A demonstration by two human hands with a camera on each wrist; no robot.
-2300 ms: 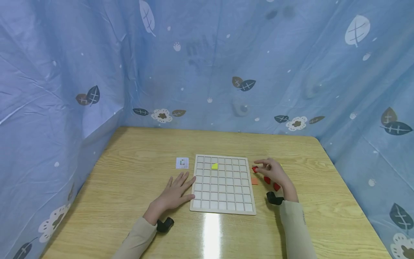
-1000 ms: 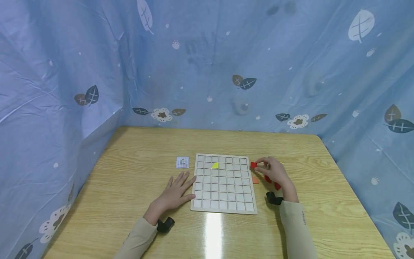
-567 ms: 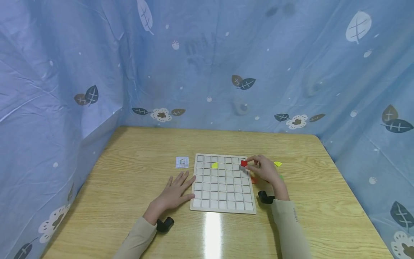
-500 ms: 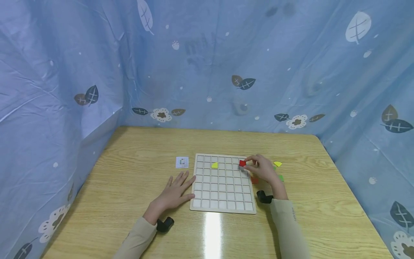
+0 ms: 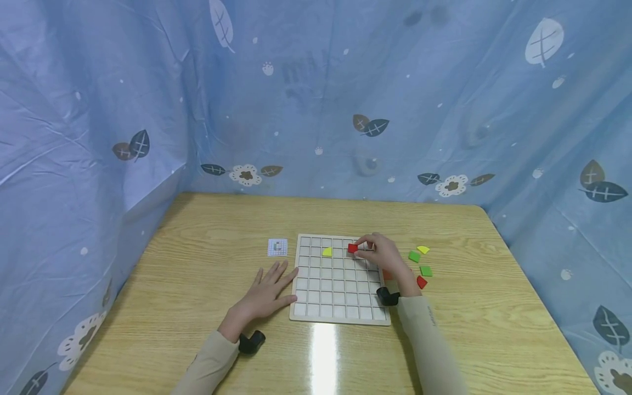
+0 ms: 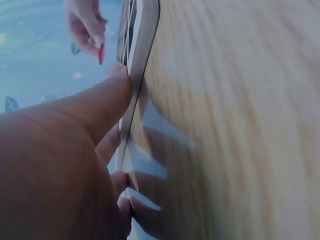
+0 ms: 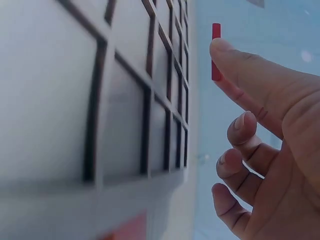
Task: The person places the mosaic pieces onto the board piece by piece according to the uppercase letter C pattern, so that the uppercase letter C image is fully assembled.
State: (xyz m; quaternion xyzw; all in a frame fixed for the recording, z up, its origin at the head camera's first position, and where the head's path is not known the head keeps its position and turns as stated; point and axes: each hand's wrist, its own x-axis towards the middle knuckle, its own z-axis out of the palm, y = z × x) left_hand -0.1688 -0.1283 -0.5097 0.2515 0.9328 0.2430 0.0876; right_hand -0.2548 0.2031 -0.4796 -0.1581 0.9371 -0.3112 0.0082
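My right hand (image 5: 384,257) pinches a thin red tile (image 5: 353,248) between thumb and forefinger. The tile is over the far right part of the white grid board (image 5: 339,325). In the right wrist view the red tile (image 7: 216,31) appears edge-on, raised above the grid, with the other fingers loosely bent. A yellow tile with one rounded corner (image 5: 327,252) lies in a cell in the board's second row. Spread out flat, my left hand (image 5: 266,292) rests on the table with thumb and forefinger at the board's left edge; the left wrist view shows its thumb (image 6: 117,75) touching the rim.
Right of the board lie two green tiles (image 5: 414,256), a yellow piece (image 5: 423,249), a red piece (image 5: 422,282) and an orange tile (image 5: 387,275) partly behind the right wrist. A small printed grid card (image 5: 277,247) lies left of the board. A blue curtain (image 5: 316,99) borders the table.
My right hand has carried the red tile leftward from beside the board to above it, uncovering the green and yellow pieces. My left hand has stayed in place.
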